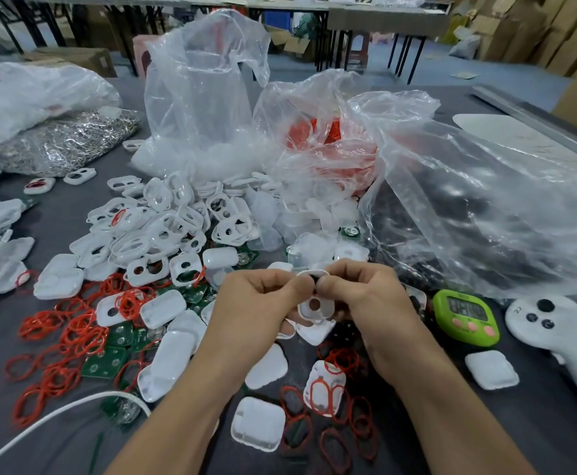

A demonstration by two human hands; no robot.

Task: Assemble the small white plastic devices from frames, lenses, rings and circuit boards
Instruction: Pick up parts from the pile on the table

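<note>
Over the grey table (506, 426) and its heap of white frames (163, 231), left hand (259, 303) and right hand (366, 296) both pinch one frame (314, 307); thumbs press a small dark part (311, 281) (probably a lens) into its top; next, seat it squarely.

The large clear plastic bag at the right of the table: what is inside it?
Through the clear plastic bag a dark mass of small black pieces shows. Folds and glare in the film cover most of them, so their exact shape and number cannot be told.
</note>
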